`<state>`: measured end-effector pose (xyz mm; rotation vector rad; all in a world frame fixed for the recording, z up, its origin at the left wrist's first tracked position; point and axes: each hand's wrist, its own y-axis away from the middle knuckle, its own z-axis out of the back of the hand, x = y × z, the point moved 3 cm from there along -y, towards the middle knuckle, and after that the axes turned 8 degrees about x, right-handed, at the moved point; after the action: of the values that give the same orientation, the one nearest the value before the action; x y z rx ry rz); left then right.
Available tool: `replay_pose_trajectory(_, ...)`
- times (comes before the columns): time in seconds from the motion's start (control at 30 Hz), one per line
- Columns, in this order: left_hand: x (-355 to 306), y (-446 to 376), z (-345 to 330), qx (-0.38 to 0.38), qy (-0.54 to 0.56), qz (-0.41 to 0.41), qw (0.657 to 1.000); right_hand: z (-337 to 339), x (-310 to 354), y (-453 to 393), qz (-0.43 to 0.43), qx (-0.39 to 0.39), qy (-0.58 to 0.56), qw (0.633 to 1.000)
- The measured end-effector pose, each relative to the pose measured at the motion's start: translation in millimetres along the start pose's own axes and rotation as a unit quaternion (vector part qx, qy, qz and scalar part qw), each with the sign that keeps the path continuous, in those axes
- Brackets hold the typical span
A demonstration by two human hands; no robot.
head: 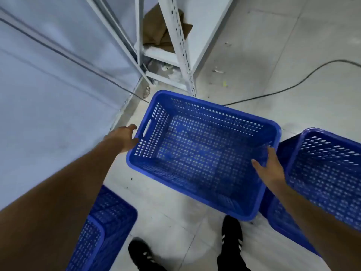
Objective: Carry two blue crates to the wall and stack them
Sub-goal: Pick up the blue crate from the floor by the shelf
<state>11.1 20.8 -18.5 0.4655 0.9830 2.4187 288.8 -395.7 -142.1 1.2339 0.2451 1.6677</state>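
Observation:
A blue perforated crate sits in the middle of the view, just off the grey wall. It looks slightly tilted, and I cannot tell if it rests on the floor. My left hand is at its left end beside the slot handle, with thumb and fingers apart against the outer wall. My right hand lies over the crate's right end, fingers spread on the inner wall. A second blue crate stands to the right, nested on another blue crate.
Another blue crate is at the lower left by my arm. A white metal shelf rack stands behind the middle crate, with brown cardboard inside. A black cable runs across the tiled floor. My black shoes are below.

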Motion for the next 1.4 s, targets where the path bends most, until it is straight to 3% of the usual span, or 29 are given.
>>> replay_pose_trajectory(0.23,13.8,-88.6,-32.0,-0.014,0.051,0.019,0.998,-12.7,-29.8,-18.1,-0.01,-0.101,0.045,0.994)
replay_pose_trajectory(0.37,16.9,-135.2,-47.6,-0.016,0.091,0.032,0.995,-21.5,-50.7,-23.1,-0.093,-0.09,0.007,0.992)
replay_pose_trajectory(0.63,31.4,-162.8,-71.7,-0.014,0.18,0.073,0.981,-34.1,-68.6,-22.4,-0.173,-0.108,-0.022,0.979)
replay_pose_trajectory(0.77,29.5,-185.5,-72.9,0.028,0.287,0.057,0.956,-31.0,-65.8,-34.6,-0.184,-0.139,-0.025,0.973)
replay_pose_trajectory(0.87,24.6,-196.9,-78.1,0.089,0.373,0.031,0.923,-32.2,-65.2,-47.7,-0.189,-0.145,-0.11,0.965)
replay_pose_trajectory(1.13,33.5,-169.5,-76.0,0.079,0.445,0.032,0.891,-25.3,-76.3,-38.5,-0.208,-0.13,-0.158,0.957)
replay_pose_trajectory(1.4,79.2,-87.5,-39.2,0.053,0.461,0.064,0.884,-10.0,-18.0,-2.3,-0.186,-0.084,-0.169,0.964)
